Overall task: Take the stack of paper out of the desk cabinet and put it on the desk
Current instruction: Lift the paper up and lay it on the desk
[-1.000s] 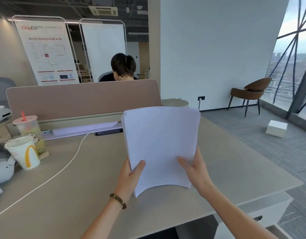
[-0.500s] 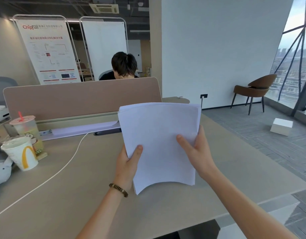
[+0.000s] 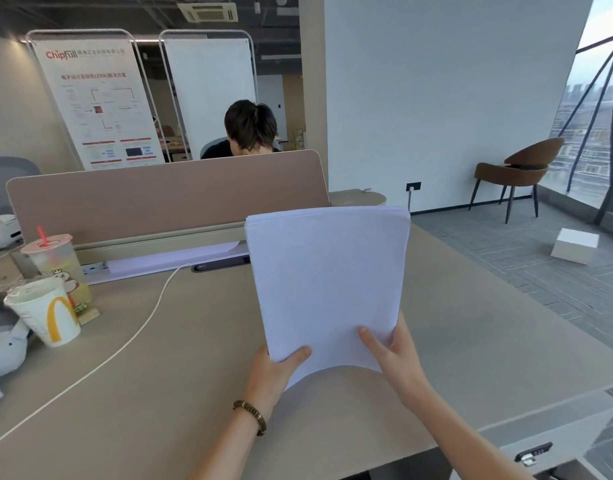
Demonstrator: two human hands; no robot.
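Note:
A white stack of paper (image 3: 327, 282) is held upright above the beige desk (image 3: 471, 341), its bottom edge bowed into an arch just over the desktop. My left hand (image 3: 274, 372) grips the stack's lower left corner, thumb on the front sheet; a beaded bracelet sits on that wrist. My right hand (image 3: 393, 355) grips the lower right corner the same way. The desk cabinet (image 3: 540, 455) shows only as a lock and top edge at the bottom right, below the desk's edge.
Two drink cups (image 3: 49, 306) stand at the desk's left, with a white cable (image 3: 132, 337) running across the top. A brown divider panel (image 3: 166, 199) closes the far edge; a person sits behind it. A chair (image 3: 516, 174) and white box (image 3: 575, 249) are on the floor to the right.
Both hands have slid back down to the stack's lower corners, the right hand most of all. The stack stays upright over the desk.

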